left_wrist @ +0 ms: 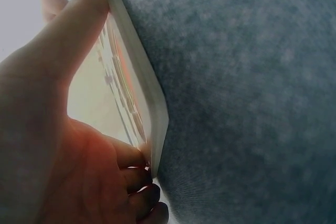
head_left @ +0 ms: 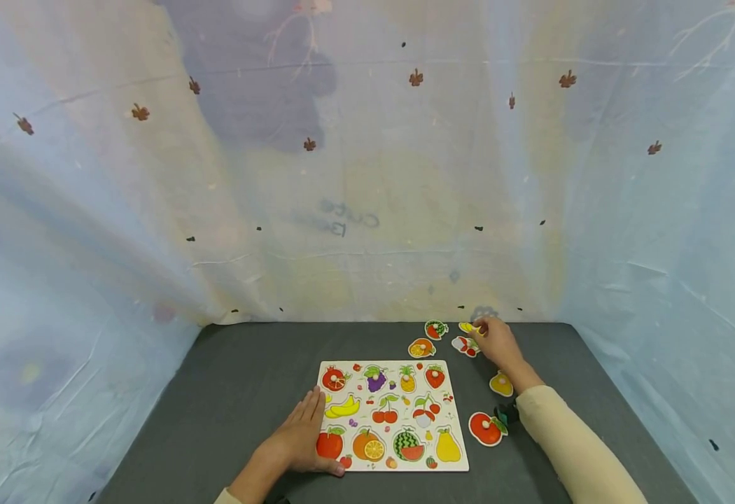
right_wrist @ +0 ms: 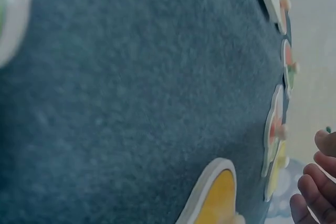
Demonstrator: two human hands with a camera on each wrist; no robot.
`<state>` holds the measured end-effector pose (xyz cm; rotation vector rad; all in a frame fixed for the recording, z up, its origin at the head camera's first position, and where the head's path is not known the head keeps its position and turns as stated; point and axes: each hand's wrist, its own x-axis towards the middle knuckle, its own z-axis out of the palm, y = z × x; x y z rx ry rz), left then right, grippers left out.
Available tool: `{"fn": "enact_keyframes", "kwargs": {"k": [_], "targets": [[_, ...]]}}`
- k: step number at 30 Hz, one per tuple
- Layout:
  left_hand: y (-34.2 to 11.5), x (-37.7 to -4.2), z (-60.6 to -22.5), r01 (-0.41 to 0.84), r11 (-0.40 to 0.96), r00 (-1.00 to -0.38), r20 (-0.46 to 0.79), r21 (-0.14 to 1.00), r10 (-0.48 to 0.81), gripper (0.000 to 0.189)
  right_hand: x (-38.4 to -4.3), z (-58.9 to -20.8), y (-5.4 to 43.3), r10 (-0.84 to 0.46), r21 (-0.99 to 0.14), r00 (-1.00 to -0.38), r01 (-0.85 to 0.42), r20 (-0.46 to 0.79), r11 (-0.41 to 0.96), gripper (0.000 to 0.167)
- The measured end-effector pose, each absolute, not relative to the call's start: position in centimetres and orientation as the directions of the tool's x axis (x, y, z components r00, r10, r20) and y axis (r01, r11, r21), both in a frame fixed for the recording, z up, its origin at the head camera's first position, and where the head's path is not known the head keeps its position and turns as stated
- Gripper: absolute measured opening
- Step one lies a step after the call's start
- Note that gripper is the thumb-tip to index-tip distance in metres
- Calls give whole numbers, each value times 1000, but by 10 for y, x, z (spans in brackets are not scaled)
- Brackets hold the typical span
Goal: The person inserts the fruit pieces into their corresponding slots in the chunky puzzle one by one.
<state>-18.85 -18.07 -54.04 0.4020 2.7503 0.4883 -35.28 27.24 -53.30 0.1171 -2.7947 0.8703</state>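
Observation:
A white fruit puzzle board (head_left: 463, 458) lies on the dark table. My left hand (head_left: 301, 434) rests along its left edge, fingers stretched out and thumb at the near corner; in the left wrist view the hand (left_wrist: 79, 171) frames the board's side (left_wrist: 152, 103). At the back right, my right hand (head_left: 496, 341) hovers by a yellow banana piece (head_left: 465, 327) and a cherry piece (head_left: 460, 343). In the right wrist view its loosely bent fingers (right_wrist: 311, 184) are apart from the knobbed yellow piece (right_wrist: 274, 179).
Also at the back are a watermelon piece (head_left: 435, 330) and an orange piece (head_left: 421, 348). A yellow piece (head_left: 501, 383) lies beside the right forearm, and a red apple piece (head_left: 486, 428) is right of the board. A patterned curtain (head_left: 367, 210) hangs behind the table.

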Motion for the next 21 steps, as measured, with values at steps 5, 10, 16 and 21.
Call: {"fn": "enact_keyframes", "kwargs": {"k": [5,10,16,21], "targets": [[-180,-189,-539,217,906,-909,-264,362,323,146,-360,-533,276,16,-569,-981,-100,194,817,27],[-179,-189,-539,220,910,-910,-261,351,321,146,-366,-537,277,36,-571,-985,-68,169,818,25],[-179,-190,-542,224,914,-913,-256,338,318,147,-371,-540,279,43,-564,-988,-50,150,824,23],[-179,-190,-542,229,914,-912,-255,334,322,147,-374,-543,281,36,-558,-989,-51,144,829,26]]}}
